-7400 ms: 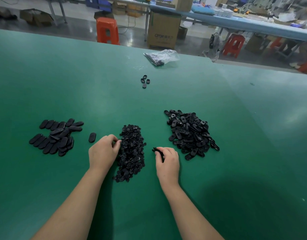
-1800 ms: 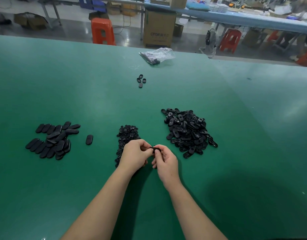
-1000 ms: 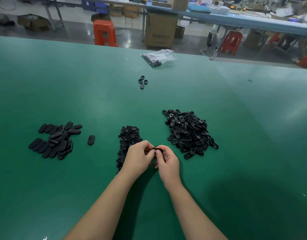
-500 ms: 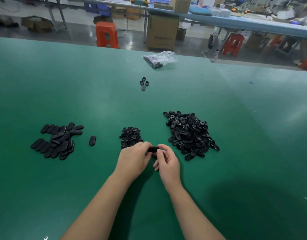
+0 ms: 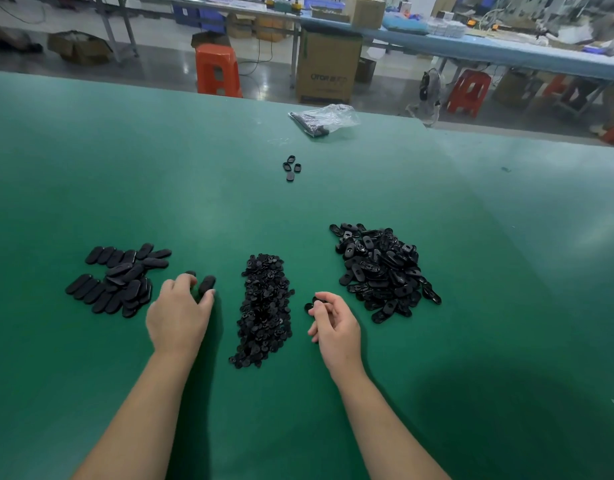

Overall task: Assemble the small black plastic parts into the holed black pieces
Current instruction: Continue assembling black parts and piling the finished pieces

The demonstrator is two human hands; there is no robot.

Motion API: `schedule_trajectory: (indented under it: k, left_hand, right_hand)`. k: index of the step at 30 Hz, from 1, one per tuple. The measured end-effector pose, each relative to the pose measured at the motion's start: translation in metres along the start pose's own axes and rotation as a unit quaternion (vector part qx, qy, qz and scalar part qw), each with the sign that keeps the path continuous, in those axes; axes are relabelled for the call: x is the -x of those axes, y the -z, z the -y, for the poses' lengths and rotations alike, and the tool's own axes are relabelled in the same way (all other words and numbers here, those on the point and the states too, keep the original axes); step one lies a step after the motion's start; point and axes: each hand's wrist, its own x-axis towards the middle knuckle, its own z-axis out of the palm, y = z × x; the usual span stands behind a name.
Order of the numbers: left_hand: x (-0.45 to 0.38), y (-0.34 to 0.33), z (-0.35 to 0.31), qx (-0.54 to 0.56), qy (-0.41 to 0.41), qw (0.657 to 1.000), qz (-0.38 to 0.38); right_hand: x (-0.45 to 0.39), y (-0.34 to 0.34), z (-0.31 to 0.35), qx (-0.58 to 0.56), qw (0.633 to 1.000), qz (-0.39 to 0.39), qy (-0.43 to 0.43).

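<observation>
On the green counter (image 5: pixel 91 161) the left hand (image 5: pixel 178 315) lies palm down between two heaps, its fingertips (image 5: pixel 208 295) resting on a smooth oval black piece (image 5: pixel 207 284); the fingers are curled loosely over it, but whether they pinch it or only touch it cannot be told, since the knuckles hide the underside. A second dark piece (image 5: pixel 190 273) peeps out just past the forefinger, mostly covered. To the left, toward the counter's left edge, lies the heap of closed oval pieces (image 5: pixel 120 277), some in rows and some stacked. The right hand (image 5: pixel 335 325) sits just right of the middle heap, its grip closed on a small black part (image 5: pixel 314 303) held between thumb and fingers; only a sliver of that part shows, so its shape is unclear. The heap of small black plastic parts (image 5: pixel 264 308) runs as a long strip between the two hands, too fine and dark to tell one part from another. The holed black pieces (image 5: pixel 383 270) are piled to the right of it. Toward the far edge lie four loose black pieces (image 5: pixel 291 168) and, beyond them, a crumpled clear bag (image 5: pixel 324 119) with dark contents that cannot be made out.
</observation>
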Motion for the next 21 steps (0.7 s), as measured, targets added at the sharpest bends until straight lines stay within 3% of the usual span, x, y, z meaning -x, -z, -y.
schedule_trajectory:
  k: [4, 21]
  left_hand:
    - [0.006, -0.004, 0.007, -0.033, -0.091, 0.995, -0.038]
    - [-0.009, -0.004, -0.002, -0.101, -0.018, 0.994, 0.021]
  right_hand:
    - [0.0, 0.0, 0.001, 0.006, 1.0, 0.001, -0.002]
    - [0.001, -0.004, -0.003, 0.079, 0.997, -0.02, 0.01]
